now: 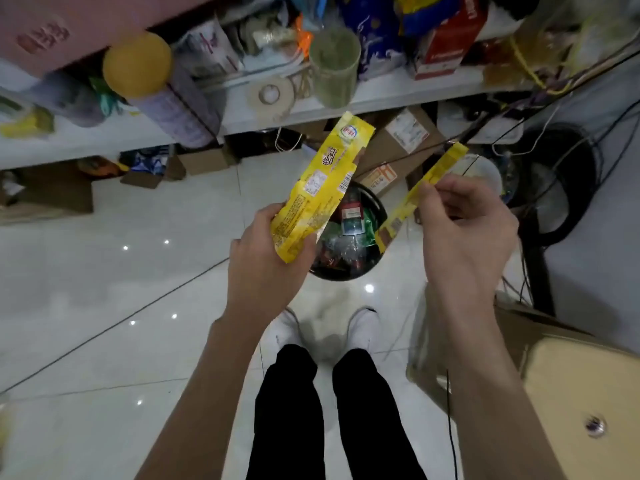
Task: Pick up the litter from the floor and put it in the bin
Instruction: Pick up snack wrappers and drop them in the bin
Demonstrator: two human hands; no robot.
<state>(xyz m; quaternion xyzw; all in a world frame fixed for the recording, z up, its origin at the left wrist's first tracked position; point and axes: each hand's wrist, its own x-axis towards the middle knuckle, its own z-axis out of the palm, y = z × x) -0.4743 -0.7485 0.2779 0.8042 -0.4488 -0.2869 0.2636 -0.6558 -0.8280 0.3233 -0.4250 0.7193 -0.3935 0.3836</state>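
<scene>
My left hand (263, 268) grips the lower end of a large yellow snack wrapper (318, 188), which rises up and to the right. A narrow yellow wrapper strip (420, 192) is pinched between thumb and fingers of my right hand (467, 233). Both wrappers hang above a round black bin (375, 261) on the tiled floor. The bin holds several pieces of packaging, and my hands hide part of its rim.
A white shelf (381, 98) packed with bottles, tape and bags runs across the top. Cardboard boxes (398, 147) lie under it behind the bin. Cables and a black fan base (557, 202) stand at right, a wooden stool (581, 386) at lower right. My white shoes (363, 327) stand before the bin.
</scene>
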